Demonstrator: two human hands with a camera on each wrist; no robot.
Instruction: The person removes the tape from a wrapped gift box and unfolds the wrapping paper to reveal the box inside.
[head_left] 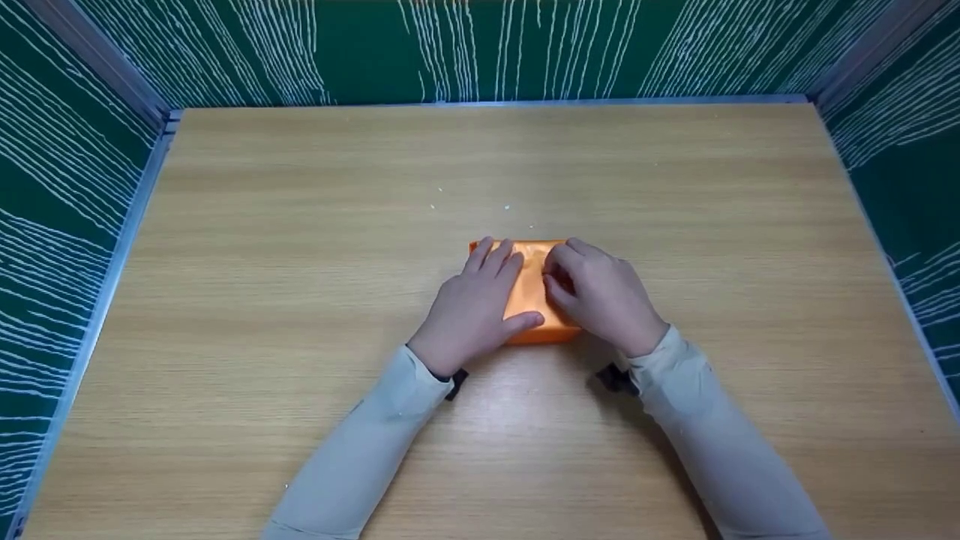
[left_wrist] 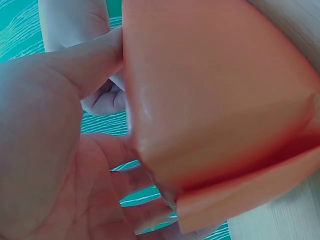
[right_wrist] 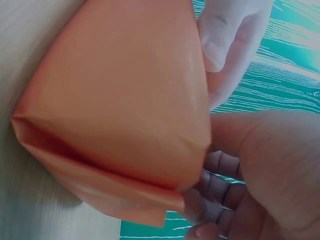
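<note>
A flat, box-like package in orange wrapping paper [head_left: 532, 300] lies on the table between the two hands. My left hand [head_left: 484, 300] rests on the left part of its top, fingers extended and the thumb out to the side. On the right part, my right hand [head_left: 600, 292] has its fingers curled, with thumb and forefinger pinching at the paper on top. Both wrist views show the near end of the orange paper [left_wrist: 200, 90], where a folded flap [right_wrist: 125, 200] stands slightly away from the body. The package hides the fingertips of the right hand [right_wrist: 265, 165] there.
The wood-grain table [head_left: 300, 225] extends around the package, with a few tiny white specks beyond it. Green panels [head_left: 375, 60] with white streaks border the far, left and right sides. Black wrist mounts [head_left: 619, 379] show below the sleeves.
</note>
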